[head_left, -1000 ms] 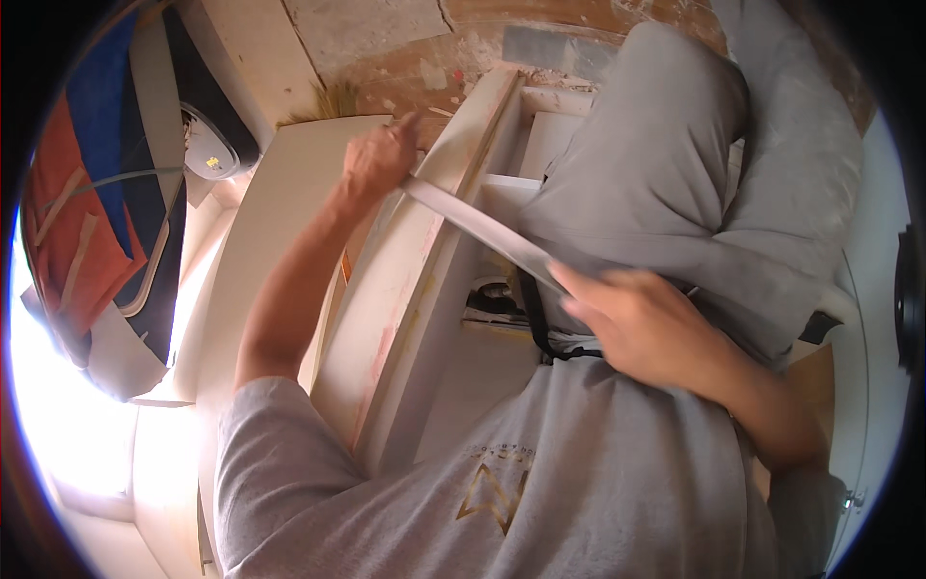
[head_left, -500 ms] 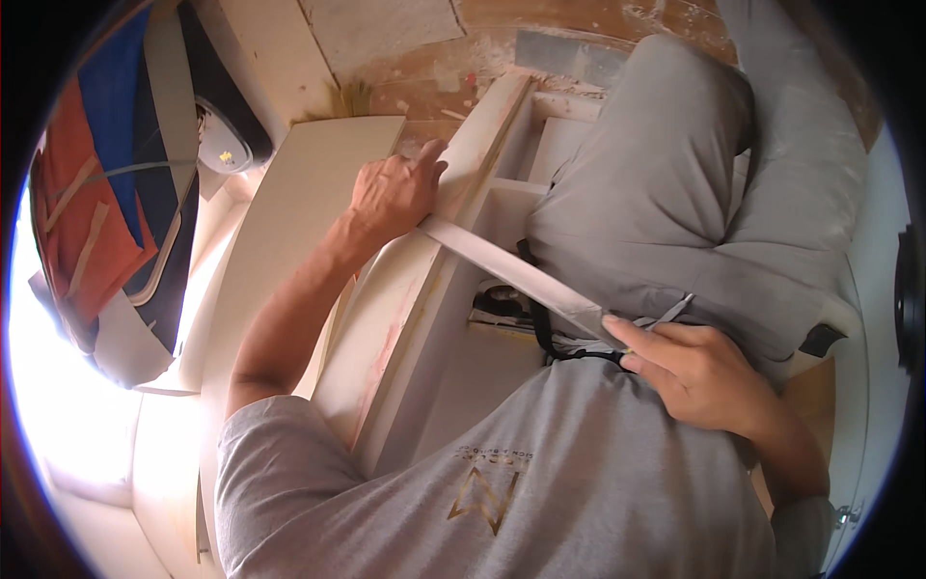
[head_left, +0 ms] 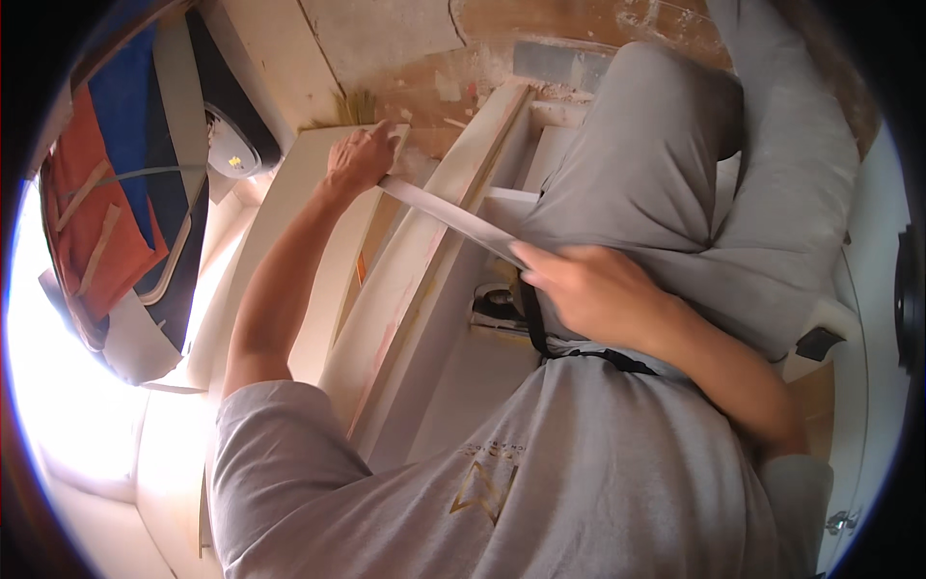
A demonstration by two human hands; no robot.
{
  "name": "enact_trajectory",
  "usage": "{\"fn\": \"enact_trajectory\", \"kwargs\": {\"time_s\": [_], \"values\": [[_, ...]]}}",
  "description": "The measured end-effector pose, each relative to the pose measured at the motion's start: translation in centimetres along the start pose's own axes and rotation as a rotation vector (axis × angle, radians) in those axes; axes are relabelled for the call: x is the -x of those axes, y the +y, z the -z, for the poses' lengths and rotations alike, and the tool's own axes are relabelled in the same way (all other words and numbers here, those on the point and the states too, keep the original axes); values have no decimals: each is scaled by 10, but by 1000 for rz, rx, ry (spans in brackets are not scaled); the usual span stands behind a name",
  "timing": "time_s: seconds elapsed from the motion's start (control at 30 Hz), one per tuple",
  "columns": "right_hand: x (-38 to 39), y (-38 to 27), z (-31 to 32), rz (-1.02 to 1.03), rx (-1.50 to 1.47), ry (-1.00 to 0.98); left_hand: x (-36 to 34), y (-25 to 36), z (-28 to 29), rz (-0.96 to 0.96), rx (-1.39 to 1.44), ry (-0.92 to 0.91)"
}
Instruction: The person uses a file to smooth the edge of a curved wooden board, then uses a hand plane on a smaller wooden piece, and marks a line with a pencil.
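A long, flat, pale strip [head_left: 449, 214] runs slantwise between my two hands, across the long white board. My left hand [head_left: 362, 159] is closed at its far left end, above the curved cream panel [head_left: 289, 232]. The near right end is in my right hand [head_left: 588, 289], its fingers closed and slightly blurred, in front of my bent leg. Below the strip lies the long white board [head_left: 410, 289], with reddish and yellowish stains along its edge. What the strip is made of I cannot tell.
Beside the board is a white box-like frame with compartments [head_left: 424, 386]. A dark tool [head_left: 497, 304] lies in it near my waist. Orange [head_left: 101, 193] and blue cloth hang at the left, next to a black-and-white shoe-like item [head_left: 231, 145]. Dusty, stained boards [head_left: 424, 101] lie beyond.
Both hands and the strip have moved up and to the left. The right hand has travelled farther, from beside my waist to the front of my leg, so less strip shows between the hands.
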State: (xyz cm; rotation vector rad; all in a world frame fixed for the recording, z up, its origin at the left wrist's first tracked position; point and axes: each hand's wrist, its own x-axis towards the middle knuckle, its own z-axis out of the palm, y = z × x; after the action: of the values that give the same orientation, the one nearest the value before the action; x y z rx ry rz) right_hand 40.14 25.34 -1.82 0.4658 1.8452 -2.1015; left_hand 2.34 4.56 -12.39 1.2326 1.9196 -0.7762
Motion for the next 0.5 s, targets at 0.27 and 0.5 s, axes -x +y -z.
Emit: {"fn": "enact_trajectory", "kwargs": {"time_s": [0.27,0.5], "values": [[95,-19,66,-113,37,-112,72,104,72,-97,138,-194],[-26,7,-20,105,-27,-37,47,-30,14,144,61,-1]]}}
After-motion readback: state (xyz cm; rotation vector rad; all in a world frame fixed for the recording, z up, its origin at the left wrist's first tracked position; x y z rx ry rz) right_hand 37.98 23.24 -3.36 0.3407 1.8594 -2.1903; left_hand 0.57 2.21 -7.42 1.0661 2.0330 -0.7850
